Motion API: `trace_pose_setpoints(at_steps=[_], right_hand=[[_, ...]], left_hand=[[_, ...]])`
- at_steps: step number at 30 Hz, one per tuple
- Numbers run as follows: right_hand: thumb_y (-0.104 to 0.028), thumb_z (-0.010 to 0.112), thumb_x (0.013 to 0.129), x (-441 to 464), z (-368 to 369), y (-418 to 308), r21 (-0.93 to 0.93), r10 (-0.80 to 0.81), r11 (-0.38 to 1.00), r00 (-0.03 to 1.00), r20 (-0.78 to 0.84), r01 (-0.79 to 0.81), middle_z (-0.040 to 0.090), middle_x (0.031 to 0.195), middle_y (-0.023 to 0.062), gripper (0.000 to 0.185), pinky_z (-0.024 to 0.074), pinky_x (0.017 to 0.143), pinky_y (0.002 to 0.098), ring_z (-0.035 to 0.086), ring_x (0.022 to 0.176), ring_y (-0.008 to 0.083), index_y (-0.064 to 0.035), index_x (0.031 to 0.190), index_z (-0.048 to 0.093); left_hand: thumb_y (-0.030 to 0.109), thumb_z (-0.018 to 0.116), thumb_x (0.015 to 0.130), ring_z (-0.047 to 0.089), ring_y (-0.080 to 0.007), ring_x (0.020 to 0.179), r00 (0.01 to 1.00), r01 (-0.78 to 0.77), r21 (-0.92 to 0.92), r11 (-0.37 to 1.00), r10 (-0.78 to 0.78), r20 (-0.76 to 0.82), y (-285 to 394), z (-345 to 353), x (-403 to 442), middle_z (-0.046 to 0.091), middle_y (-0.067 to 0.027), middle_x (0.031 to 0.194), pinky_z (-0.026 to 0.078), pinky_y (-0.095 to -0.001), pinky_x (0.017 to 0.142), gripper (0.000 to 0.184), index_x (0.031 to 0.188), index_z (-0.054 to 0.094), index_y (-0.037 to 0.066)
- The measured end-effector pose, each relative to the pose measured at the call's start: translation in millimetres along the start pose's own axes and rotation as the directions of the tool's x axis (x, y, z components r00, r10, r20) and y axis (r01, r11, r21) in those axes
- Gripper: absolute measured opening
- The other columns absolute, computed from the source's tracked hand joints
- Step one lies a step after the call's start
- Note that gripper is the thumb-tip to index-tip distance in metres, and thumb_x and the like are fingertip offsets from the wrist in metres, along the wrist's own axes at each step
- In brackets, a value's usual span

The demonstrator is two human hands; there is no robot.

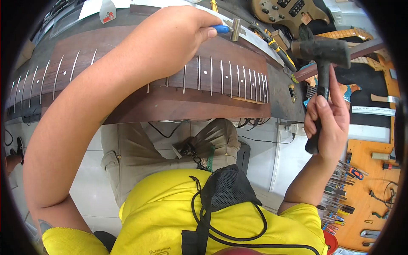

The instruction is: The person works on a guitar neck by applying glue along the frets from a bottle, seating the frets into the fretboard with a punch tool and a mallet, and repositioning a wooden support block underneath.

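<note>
A fretted guitar neck (216, 76) with dot inlays lies across a reddish-brown board (170, 104) on the bench. Above its upper edge, my left hand (197, 32) is closed round the blue handle of a small tool with a metal cylindrical head (235, 29). My left forearm passes over the neck and hides part of it. On the right, clear of the neck, my right hand (327, 121) grips the black handle of a mallet (325, 51) held upright, its index finger stretched along the handle.
Yellow-black pliers (280, 53) lie behind the neck's right end. A guitar body (289, 15) sits at the back, a white bottle (107, 12) at the back left. Many hand tools (340, 187) fill an orange board on the right. A reddish bar (365, 49) lies behind the mallet.
</note>
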State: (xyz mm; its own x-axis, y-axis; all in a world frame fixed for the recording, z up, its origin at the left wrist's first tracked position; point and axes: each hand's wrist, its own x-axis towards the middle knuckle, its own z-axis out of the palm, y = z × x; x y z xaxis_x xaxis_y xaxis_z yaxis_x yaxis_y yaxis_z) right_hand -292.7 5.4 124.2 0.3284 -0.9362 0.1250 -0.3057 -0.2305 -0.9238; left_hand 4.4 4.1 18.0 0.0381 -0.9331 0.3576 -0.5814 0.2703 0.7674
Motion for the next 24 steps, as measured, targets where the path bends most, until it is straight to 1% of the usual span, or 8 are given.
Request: trace_pose_setpoints(at_steps=[5, 8, 9, 13, 15, 18, 20, 24], right_hand=[[-0.003, 0.058, 0.101, 3.6, -52.6, 63.7, -0.336, 0.048, 0.939, 0.994, -0.096, -0.078, 0.043, 0.073, -0.0057, 0.066, 0.0296, 0.047, 0.0211, 0.035, 0.053, 0.0027, -0.0087, 0.163, 0.035], [0.003, 0.060, 0.097, 7.4, -84.7, 106.8, -0.696, -0.016, 0.717, 0.998, -0.061, -0.031, 0.072, 0.121, 0.0134, 0.065, 0.0522, 0.092, 0.0280, 0.070, 0.106, 0.0185, -0.0057, 0.158, 0.042], [0.003, 0.063, 0.094, 7.3, -82.7, 112.2, -0.635, 0.004, 0.772, 1.000, -0.018, -0.015, 0.059, 0.149, 0.0189, 0.064, 0.0390, 0.113, 0.0302, 0.054, 0.138, 0.0212, -0.0041, 0.155, 0.046], [0.000, 0.069, 0.091, 0.1, -78.6, 132.4, -0.807, -0.023, 0.586, 0.997, 0.068, 0.068, 0.066, 0.131, 0.0244, 0.065, 0.0503, 0.101, 0.0381, 0.063, 0.125, 0.0405, -0.0190, 0.151, 0.054], [-0.001, 0.070, 0.090, 1.4, -79.8, 143.3, -0.798, -0.013, 0.602, 0.999, 0.035, 0.036, 0.067, 0.131, 0.0247, 0.066, 0.0509, 0.100, 0.0367, 0.065, 0.124, 0.0374, -0.0202, 0.152, 0.054], [0.000, 0.071, 0.089, 1.6, -85.3, 156.0, -0.734, -0.066, 0.677, 0.998, 0.010, 0.052, 0.073, 0.119, 0.0233, 0.067, 0.0518, 0.096, 0.0351, 0.072, 0.111, 0.0309, -0.0222, 0.151, 0.056], [0.000, 0.072, 0.088, 2.9, -84.1, 150.4, -0.776, 0.008, 0.630, 0.999, -0.038, -0.035, 0.071, 0.105, 0.0188, 0.068, 0.0518, 0.091, 0.0355, 0.070, 0.097, 0.0275, -0.0236, 0.150, 0.057], [-0.001, 0.074, 0.086, 6.4, -77.2, 138.5, -0.902, -0.036, 0.431, 0.999, -0.008, 0.009, 0.064, 0.098, 0.0146, 0.067, 0.0504, 0.088, 0.0358, 0.063, 0.090, 0.0260, -0.0244, 0.148, 0.059]], left_hand=[[0.011, 0.059, 0.100, 0.067, -0.0387, 0.105, 0.985, -0.167, 0.427, 0.889, 0.134, 0.105, -26.6, 4.5, 15.4, 0.070, -0.0223, 0.108, 0.051, -0.0454, 0.094, 0.026, 0.122, 0.071, 0.002], [0.010, 0.060, 0.098, 0.064, -0.0395, 0.111, 0.994, -0.094, 0.548, 0.831, 0.048, 0.098, -16.2, 7.6, 12.8, 0.070, -0.0210, 0.112, 0.050, -0.0469, 0.097, 0.027, 0.121, 0.071, 0.001], [0.010, 0.060, 0.098, 0.064, -0.0395, 0.111, 0.994, -0.096, 0.557, 0.825, 0.047, 0.102, -13.4, 5.0, 13.3, 0.070, -0.0210, 0.112, 0.050, -0.0469, 0.097, 0.027, 0.121, 0.071, 0.001], [0.009, 0.066, 0.094, 0.065, -0.0389, 0.109, 0.992, -0.107, 0.626, 0.773, 0.038, 0.123, -5.2, -16.3, 0.7, 0.071, -0.0193, 0.112, 0.051, -0.0465, 0.095, 0.027, 0.120, 0.071, 0.002], [0.010, 0.068, 0.092, 0.068, -0.0377, 0.102, 0.973, -0.159, 0.564, 0.811, 0.225, -0.049, -2.7, -42.0, -19.4, 0.072, -0.0193, 0.110, 0.054, -0.0438, 0.090, 0.026, 0.116, 0.072, 0.002], [0.009, 0.065, 0.094, 0.063, -0.0134, 0.089, 0.880, 0.176, 0.330, 0.927, 0.003, -0.475, -17.2, -88.9, -37.6, 0.068, -0.0059, 0.097, 0.051, -0.0282, 0.083, 0.019, 0.109, 0.065, -0.002], [0.013, 0.069, 0.092, 0.062, -0.0127, 0.093, 0.835, 0.306, 0.396, 0.866, -0.044, -0.549, -46.2, -121.9, -34.8, 0.069, -0.0055, 0.106, 0.051, -0.0278, 0.087, 0.032, 0.120, 0.062, -0.001], [0.018, 0.079, 0.088, 0.066, -0.0192, 0.107, 0.932, 0.316, 0.184, 0.931, -0.270, -0.240, -83.8, -140.8, -6.9, 0.071, -0.0138, 0.118, 0.051, -0.0318, 0.096, 0.056, 0.134, 0.055, -0.002]])
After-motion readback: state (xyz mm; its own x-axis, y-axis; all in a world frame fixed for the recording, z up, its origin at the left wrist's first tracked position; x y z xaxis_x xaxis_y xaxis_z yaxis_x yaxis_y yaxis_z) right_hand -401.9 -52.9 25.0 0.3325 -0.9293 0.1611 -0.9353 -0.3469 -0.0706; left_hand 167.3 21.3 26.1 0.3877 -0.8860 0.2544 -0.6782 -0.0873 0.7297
